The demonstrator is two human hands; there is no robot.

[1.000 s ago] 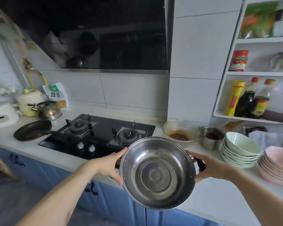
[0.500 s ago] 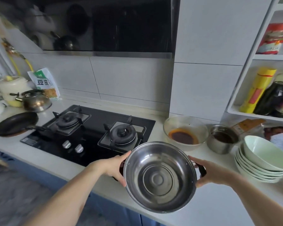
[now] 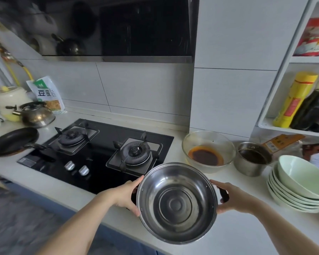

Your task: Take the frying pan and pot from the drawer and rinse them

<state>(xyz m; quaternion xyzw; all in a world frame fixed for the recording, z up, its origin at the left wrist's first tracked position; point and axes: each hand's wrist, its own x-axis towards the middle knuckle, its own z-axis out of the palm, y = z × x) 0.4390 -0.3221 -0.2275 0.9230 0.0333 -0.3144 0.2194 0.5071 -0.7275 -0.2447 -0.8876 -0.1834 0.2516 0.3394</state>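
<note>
Steel pot held in both hands over the counter edge, frying pan lying left of the hob.

The white counter (image 3: 44, 183) carries a black two-burner hob (image 3: 99, 153), and on the right a stack of pale green bowls (image 3: 300, 184) stands near a glass bowl (image 3: 208, 150) of dark sauce and a small steel cup (image 3: 252, 159). The steel pot (image 3: 177, 203) is tilted toward the camera (its empty inside shows), in the air above the counter's front edge. The left hand (image 3: 125, 196) curls round its left handle, thumb on the rim; the right hand (image 3: 234, 197) wraps its fingers round the black right handle. The black frying pan (image 3: 13, 141) lies on the counter at far left, its handle reaching over the hob, just in front of a metal kettle (image 3: 36, 115).
</note>
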